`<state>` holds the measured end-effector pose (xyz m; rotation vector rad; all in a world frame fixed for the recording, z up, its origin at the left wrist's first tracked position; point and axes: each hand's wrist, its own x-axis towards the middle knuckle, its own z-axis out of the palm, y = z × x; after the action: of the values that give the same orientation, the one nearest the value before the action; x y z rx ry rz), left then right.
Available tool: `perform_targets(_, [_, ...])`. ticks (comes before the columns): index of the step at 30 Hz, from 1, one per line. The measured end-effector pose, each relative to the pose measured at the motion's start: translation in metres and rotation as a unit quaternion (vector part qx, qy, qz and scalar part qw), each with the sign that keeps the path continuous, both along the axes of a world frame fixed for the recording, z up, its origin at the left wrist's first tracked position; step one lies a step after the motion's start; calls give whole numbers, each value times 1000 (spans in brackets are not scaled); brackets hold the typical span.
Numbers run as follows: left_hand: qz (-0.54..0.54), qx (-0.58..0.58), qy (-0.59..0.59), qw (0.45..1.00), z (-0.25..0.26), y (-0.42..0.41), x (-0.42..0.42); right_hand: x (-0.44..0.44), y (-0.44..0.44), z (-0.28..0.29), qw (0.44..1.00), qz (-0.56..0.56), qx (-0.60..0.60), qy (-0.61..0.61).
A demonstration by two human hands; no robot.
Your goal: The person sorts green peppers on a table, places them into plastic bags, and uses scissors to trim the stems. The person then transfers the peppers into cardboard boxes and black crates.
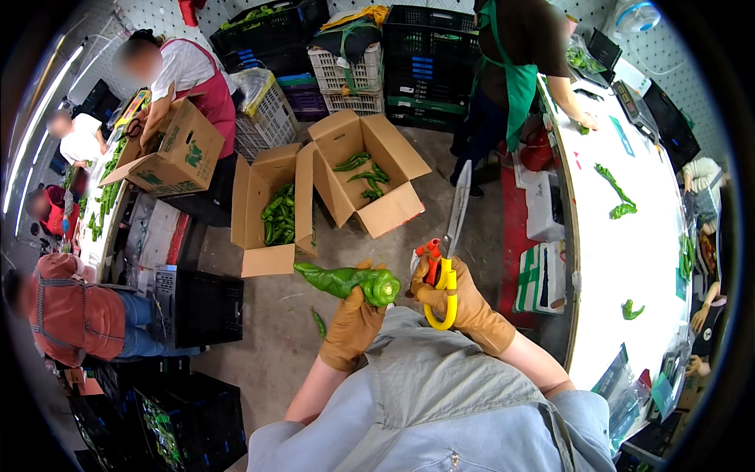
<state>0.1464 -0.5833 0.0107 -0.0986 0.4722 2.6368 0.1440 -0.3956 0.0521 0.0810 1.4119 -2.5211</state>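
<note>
My left hand [357, 324], in a tan glove, holds a large green pepper [348, 282] sideways, its pale cut stem end towards the right. The tan-gloved right hand [457, 298] grips yellow-handled scissors [453, 251], their blades pointing up and away from me. An orange-red thing [432, 252] also sits in that hand; what it is, I cannot tell. Just beyond the pepper stands an open cardboard box [268, 261] with many green peppers [279, 217] inside. Beside it, a second open cardboard box [392, 215] holds several long green peppers [371, 177].
On my right runs a white worktable [613, 265] bearing a few peppers [616, 189]. A loose pepper [318, 323] lies on the floor. Black crates [430, 65] are stacked ahead. People work nearby, one with a green apron [519, 88], another at a cardboard box [183, 147].
</note>
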Motion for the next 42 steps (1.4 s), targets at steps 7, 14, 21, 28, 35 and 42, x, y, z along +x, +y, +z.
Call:
perform_targets(7, [-27,-11,11,1000,-2,4,1,2,0,21,997,13,81,-12])
perform_targets(14, [-83,-64,17,994,4,11,5,5,2,19,996,25,81,1])
perform_targets(21, [-72,-96,2,993,6,11,14,10,-2,19,997,11,71,7])
perform_targets(28, [-25,-49,-42,998,11,6,15,13,1,10,999,-33,1,-32])
perform_targets(35, [-46,-26,-53,997,5,-2,19,16,-16,22,993,-8,100,-60])
perform_targets(42, [-41,-77,2,996,11,-2,23,12,-21,6,998,-7,45,-53])
